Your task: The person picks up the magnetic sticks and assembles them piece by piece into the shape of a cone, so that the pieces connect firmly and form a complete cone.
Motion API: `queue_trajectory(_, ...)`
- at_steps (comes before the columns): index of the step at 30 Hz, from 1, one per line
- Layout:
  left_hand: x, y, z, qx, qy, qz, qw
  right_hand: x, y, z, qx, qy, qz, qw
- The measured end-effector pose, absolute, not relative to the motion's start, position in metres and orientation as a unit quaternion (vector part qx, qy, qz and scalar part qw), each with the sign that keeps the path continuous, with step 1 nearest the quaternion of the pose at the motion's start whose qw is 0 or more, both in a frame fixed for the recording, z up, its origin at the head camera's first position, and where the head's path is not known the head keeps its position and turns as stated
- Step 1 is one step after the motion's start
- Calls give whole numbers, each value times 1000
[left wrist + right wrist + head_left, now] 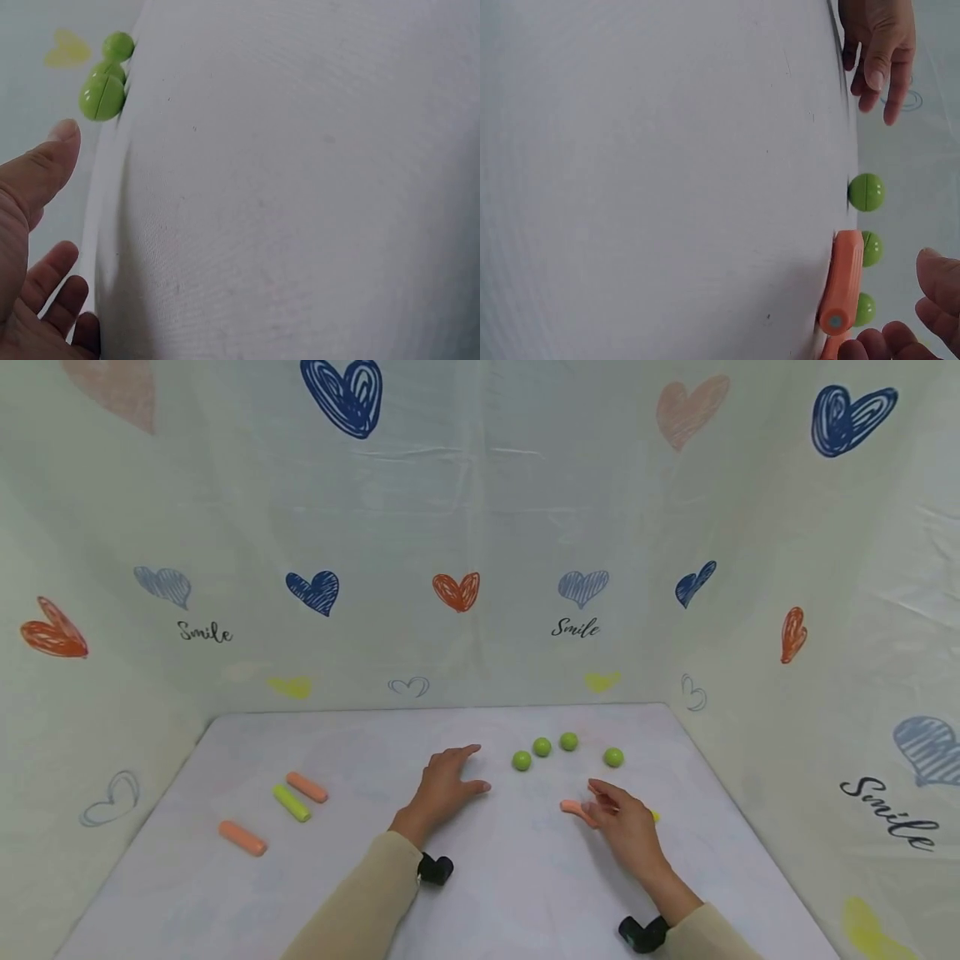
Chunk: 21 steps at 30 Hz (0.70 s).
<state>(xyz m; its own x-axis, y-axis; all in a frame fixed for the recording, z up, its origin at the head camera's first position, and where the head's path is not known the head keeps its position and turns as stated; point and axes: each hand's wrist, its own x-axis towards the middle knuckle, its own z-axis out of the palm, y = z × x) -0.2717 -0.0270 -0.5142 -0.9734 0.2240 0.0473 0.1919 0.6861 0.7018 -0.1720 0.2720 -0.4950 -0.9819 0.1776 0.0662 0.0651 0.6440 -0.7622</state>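
A white cloth-covered table [480,877] stands inside a booth of pale fabric printed with scribbled hearts and the word "Smile". At far left lie three plastic sticks (two orange, one yellow-green) [291,802], well apart from the hands. The person's left hand [442,787] rests palm-down on the cloth, fingers spread and relaxed, holding nothing, just left of the nearest of four small green plastic balls [522,761], which curve in an arc toward the right. Nearer the camera, the right hand [626,821] hovers with fingers loosely extended, its fingertips at a short orange plastic stick [841,281]; a firm grip cannot be made out. A yellow piece peeks from behind that hand.
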Motion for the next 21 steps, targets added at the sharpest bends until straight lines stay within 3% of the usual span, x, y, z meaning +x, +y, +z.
queue_trajectory(5,-275,-26,-513,98,903,417,45,-173,268,-500,-102,-890,443,45)
queue_trajectory(21,-299,12,-518,135,859,487,82,-176,255,-518,-118,-854,505,44)
